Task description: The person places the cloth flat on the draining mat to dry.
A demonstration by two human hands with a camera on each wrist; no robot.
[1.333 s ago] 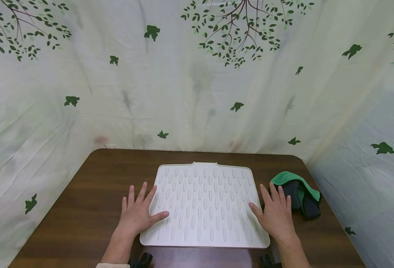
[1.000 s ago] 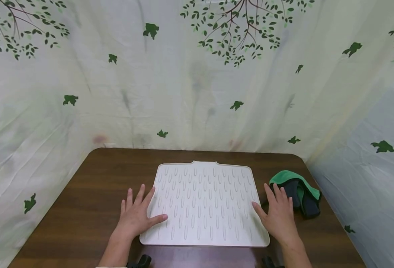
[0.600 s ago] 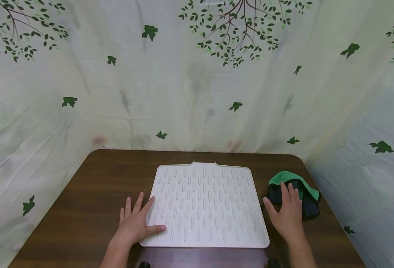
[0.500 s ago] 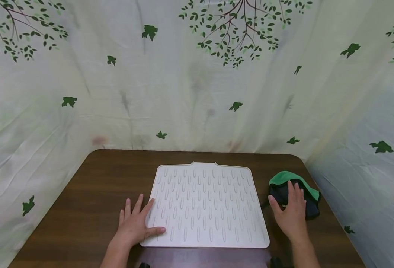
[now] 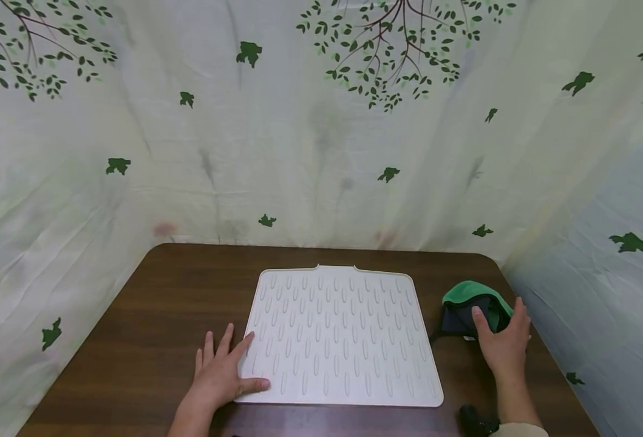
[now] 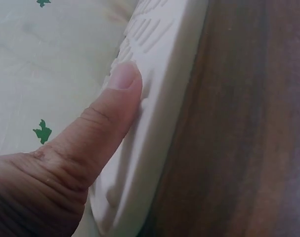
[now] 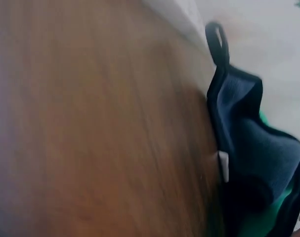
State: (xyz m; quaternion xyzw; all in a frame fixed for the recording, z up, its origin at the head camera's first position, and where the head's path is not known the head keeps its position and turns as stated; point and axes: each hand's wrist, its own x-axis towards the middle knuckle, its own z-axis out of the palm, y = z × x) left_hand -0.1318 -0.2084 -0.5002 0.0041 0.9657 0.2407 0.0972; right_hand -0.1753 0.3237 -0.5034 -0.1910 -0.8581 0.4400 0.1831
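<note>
Left hand [image 5: 218, 371] spread on white board [image 5: 340, 335], its ridges [image 5: 326, 348] running fore-and-aft, right hand [image 5: 504, 346] gripping cloth [image 5: 458, 317], loop [image 7: 225, 47] leftward.

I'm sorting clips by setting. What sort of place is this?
Probably a curtained-off indoor workspace: leaf-printed fabric hangs behind and beside a brown table, which bears a white ridged board.

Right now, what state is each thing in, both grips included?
White rectangular ridged board: lying flat, ridges up.
Green and navy cloth with dark edging: bunched, not spread out.
Left grip, bare hand: fingers spread, thumb on the board's near left corner.
Right grip, bare hand: thumb and fingers around the cloth.
Brown wood-grain table: partly covered.
Pale leaf-print curtain: hanging, creased.
</note>
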